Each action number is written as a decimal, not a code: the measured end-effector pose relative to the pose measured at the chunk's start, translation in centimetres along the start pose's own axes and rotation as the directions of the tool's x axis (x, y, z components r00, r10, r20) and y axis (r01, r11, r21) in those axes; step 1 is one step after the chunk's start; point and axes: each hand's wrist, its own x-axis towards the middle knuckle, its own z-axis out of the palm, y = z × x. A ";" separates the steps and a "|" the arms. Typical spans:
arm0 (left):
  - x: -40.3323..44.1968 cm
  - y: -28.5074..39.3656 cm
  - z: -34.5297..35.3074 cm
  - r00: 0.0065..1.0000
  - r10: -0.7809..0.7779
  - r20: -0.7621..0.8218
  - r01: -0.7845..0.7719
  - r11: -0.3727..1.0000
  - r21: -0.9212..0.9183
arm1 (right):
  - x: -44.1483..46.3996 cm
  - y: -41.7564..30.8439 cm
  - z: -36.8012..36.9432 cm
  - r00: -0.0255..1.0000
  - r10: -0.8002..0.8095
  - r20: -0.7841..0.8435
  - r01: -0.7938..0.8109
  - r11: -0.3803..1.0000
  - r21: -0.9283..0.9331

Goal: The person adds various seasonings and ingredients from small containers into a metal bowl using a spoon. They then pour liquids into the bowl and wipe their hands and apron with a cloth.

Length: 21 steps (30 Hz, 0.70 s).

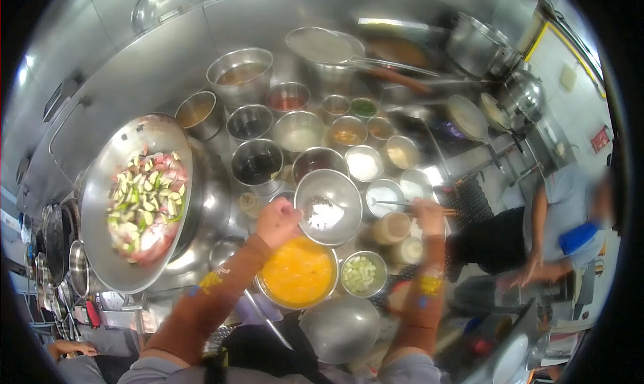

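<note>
My left hand (280,223) pinches the rim of a small steel bowl (343,195), which holds white powder (325,215) and some dark specks. Thin utensils (399,203), which look like chopsticks or a spoon handle, are in my right hand (428,217). Their far end reaches into a steel bowl of white powder (384,197). Below the held bowl sits a bowl of orange-yellow liquid, like beaten egg (298,273). Beside it is a bowl of chopped pale green pieces (363,275).
A large wok (137,203) with meat and sliced vegetables stands at left. Several seasoning bowls (300,131) fill the middle. Strainers (325,45) and pots (477,45) are at the back. A person (570,216) is at right; another person's arm (72,348) shows at lower left.
</note>
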 end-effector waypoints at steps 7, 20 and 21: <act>-0.1 0.4 0.2 1.000 0.019 0.012 -0.019 0.999 0.036 | -2.4 -2.9 -3.4 0.987 -0.087 -0.137 0.108 0.982 0.155; -0.1 0.6 0.4 1.000 -0.013 0.011 0.013 1.000 0.017 | 0.2 0.4 0.1 0.968 -0.245 0.055 0.251 0.951 -0.180; 0.0 0.5 0.3 1.000 -0.012 0.012 0.012 1.000 0.019 | -0.3 -0.1 0.2 0.976 -0.208 0.063 0.216 0.965 -0.151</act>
